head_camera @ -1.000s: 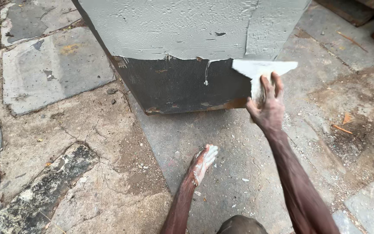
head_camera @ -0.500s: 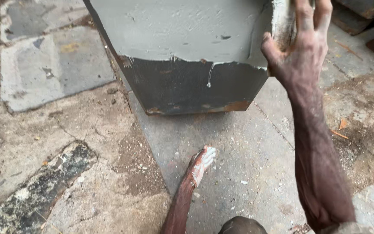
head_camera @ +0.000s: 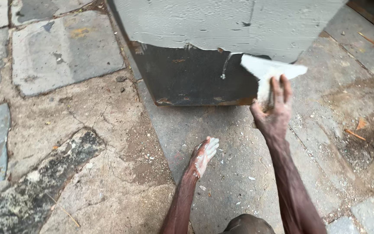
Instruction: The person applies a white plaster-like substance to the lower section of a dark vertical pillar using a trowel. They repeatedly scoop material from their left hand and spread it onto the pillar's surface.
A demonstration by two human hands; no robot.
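The putty knife [head_camera: 270, 71], loaded white, sits at one o'clock against the dark metal box [head_camera: 195, 78], gripped by the right hand [head_camera: 273, 117]. The left hand [head_camera: 203, 156] rests open on the paving [head_camera: 109, 173]. Tilting the blade could drip filler or gouge the wet coat [head_camera: 221, 21].

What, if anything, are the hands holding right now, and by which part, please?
The right hand grips a putty-coated scraper by its handle, below the wide blade. The left hand holds nothing; it rests on the stone floor.

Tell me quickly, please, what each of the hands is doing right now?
Left hand: open, holding nothing, flat on the ground.
Right hand: closed on a scraper against the box.
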